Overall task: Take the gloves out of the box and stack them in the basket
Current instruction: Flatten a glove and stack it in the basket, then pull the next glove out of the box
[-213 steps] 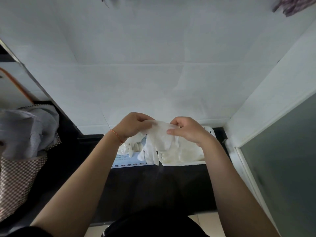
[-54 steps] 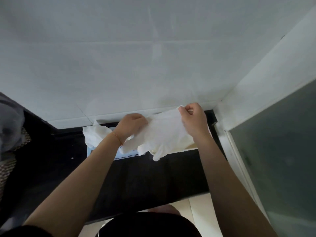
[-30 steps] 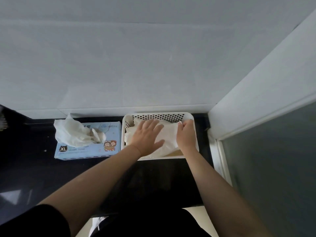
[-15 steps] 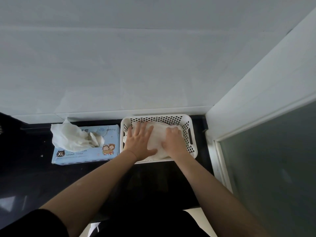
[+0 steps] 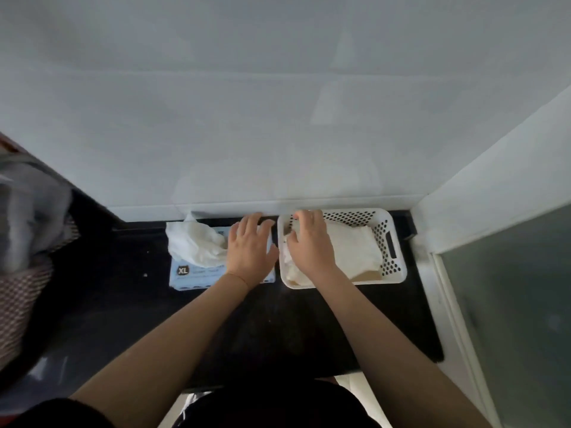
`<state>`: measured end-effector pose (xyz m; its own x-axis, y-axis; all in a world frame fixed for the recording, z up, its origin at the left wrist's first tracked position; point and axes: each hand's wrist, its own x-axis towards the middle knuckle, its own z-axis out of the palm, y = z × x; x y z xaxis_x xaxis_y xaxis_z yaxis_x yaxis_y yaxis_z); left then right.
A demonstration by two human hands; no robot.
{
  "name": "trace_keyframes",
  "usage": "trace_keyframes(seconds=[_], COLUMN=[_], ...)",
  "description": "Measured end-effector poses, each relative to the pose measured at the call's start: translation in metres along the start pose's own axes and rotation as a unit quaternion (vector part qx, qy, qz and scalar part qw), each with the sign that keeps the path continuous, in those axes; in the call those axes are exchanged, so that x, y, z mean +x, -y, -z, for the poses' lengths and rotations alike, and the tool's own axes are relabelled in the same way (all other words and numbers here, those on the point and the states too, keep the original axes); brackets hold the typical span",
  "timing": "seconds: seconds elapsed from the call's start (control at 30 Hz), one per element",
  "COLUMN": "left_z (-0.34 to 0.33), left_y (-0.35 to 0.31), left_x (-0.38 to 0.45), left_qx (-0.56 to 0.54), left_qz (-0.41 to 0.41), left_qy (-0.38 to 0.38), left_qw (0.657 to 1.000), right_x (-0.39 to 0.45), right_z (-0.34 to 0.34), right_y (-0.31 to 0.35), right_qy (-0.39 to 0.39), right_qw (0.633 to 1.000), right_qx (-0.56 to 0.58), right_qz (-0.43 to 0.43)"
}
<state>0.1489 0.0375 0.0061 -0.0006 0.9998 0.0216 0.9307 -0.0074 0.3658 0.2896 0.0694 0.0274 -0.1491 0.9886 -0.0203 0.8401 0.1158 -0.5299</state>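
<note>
A dark countertop (image 5: 278, 319) runs along a pale tiled wall (image 5: 247, 118) and ends at the right against a white frame (image 5: 463, 211) with a frosted glass panel (image 5: 519, 304). Two containers stand side by side at the back of the countertop, nearly touching: one light-blue glove box (image 5: 191, 273) marked XL on the left and one white perforated basket (image 5: 389, 245) on the right. A bunch of white gloves (image 5: 194, 245) protrudes from the opening in the top of the box; the number of gloves in the bunch cannot be determined. A flattened stack of white gloves (image 5: 352, 248) lies inside the basket and covers most of its floor; the layers cannot be counted, and a tan surface shows beneath the stack at the near right corner. Two bare hands are in view. The left hand (image 5: 251, 248) hovers over or rests on the right part of the box, fingers spread and extended, holding nothing; it hides that end of the box lid. The right hand (image 5: 309, 242) is placed over the left part of the basket on top of the stack, fingers bent downward at the far rim; whether they pinch the glove material cannot be determined. This hand and its forearm hide the left portion of the stack. At the far left edge, one woven patterned bag (image 5: 18, 298) holds grey cloth (image 5: 27, 217), blurred and well apart from the box.
</note>
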Motion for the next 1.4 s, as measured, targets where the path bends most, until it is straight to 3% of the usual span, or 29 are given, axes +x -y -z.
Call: trace_keyframes(seconds=[0.07,0.13,0.3,0.43,0.57,0.67,0.77,0.87,1.1,1.4], left_z=[0.016,0.026,0.047,0.065,0.096,0.123,0.137,0.142,0.138,0.143], left_y=[0.037,0.067,0.121,0.132,0.123,0.111,0.106,0.102,0.113,0.127], left_x=[-0.008,-0.015,-0.030,-0.032,-0.021,-0.013,-0.010,-0.009,-0.010,-0.006], left_qx=[-0.005,-0.004,0.053,0.001,-0.150,-0.286,-0.392,-0.403,-0.407,-0.394], left_qz=[0.051,0.096,0.123,0.118,0.114,0.153,0.169,0.172,0.201,0.255], left_qy=[-0.044,-0.032,0.121,0.078,0.053,0.057,0.073,0.078,0.030,-0.036], left_qw=[0.998,0.995,0.984,0.990,0.981,0.944,0.901,0.896,0.890,0.882], right_x=[-0.005,-0.009,-0.019,-0.024,-0.022,-0.024,-0.028,-0.028,-0.025,-0.016], right_z=[-0.016,-0.029,-0.063,-0.068,-0.051,-0.025,-0.007,-0.002,0.005,0.011], right_y=[0.028,0.046,0.083,0.095,0.107,0.127,0.140,0.143,0.134,0.128], right_qy=[0.020,0.050,0.136,0.158,0.120,0.081,0.105,0.096,-0.032,-0.049], right_qw=[1.000,0.999,0.991,0.987,0.983,0.955,0.921,0.936,0.934,0.945], right_qx=[0.012,0.017,0.011,0.008,0.110,0.253,0.359,0.321,0.325,0.280], right_qz=[0.004,0.004,-0.003,-0.024,-0.085,-0.132,-0.112,-0.112,-0.147,-0.161])
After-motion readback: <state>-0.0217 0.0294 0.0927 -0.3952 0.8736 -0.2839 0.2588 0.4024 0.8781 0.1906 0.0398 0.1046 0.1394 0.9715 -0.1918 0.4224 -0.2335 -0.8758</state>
